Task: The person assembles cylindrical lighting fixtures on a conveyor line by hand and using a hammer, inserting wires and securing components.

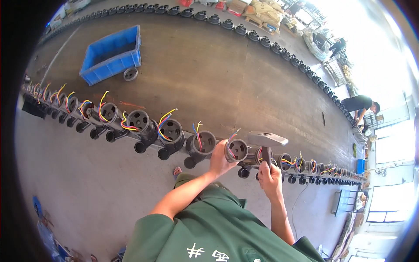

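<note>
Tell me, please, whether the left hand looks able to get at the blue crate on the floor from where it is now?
Probably not. The left hand is gripping a dark motor housing in the near row, and the blue crate sits well beyond that row across bare floor, up to the left. The person would likely have to step over.

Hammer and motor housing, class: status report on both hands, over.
Left hand steadies the motor housing by its rim. Right hand shut on hammer, head raised over the row. Coloured wires stick out beside the strike spot.
</note>
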`<state>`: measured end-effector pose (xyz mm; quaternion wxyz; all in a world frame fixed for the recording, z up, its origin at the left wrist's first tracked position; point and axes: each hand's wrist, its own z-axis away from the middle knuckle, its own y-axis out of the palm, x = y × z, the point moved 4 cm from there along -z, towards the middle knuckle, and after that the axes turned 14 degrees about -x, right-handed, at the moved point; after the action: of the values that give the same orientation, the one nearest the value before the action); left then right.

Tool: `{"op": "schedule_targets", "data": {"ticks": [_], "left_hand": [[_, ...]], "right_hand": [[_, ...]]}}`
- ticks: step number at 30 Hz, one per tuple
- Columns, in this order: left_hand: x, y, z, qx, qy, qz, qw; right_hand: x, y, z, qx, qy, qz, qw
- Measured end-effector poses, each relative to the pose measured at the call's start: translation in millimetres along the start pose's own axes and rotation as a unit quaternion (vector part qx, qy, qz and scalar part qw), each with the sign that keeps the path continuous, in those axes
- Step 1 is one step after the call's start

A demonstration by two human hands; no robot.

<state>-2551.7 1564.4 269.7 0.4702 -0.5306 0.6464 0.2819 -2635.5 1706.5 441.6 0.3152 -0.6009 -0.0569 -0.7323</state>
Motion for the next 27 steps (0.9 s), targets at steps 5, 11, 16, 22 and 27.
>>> {"op": "schedule_targets", "data": {"ticks": [5,11,16,22,27], "left_hand": [[7,6,5,0.035,-0.045,0.024,0.998],[24,2,9,0.017,-0.040,0.033,0.998],[18,6,6,0.012,-0.039,0.033,0.999],[25,11,-2,0.014,-0.059,0.066,0.996],[25,7,7,0.031,-0.052,0.041,0.997]], "right_hand": [[-105,8,-16,-0.049,-0.026,0.284,0.957],[-38,14,-5,-0.026,0.129,0.102,0.986],[-70,10,-8,-0.134,-0.073,0.049,0.987],[-80,6,-19,-0.062,0.127,0.194,0.971],[-38,6,-14,-0.008,0.015,0.038,0.999]]}}
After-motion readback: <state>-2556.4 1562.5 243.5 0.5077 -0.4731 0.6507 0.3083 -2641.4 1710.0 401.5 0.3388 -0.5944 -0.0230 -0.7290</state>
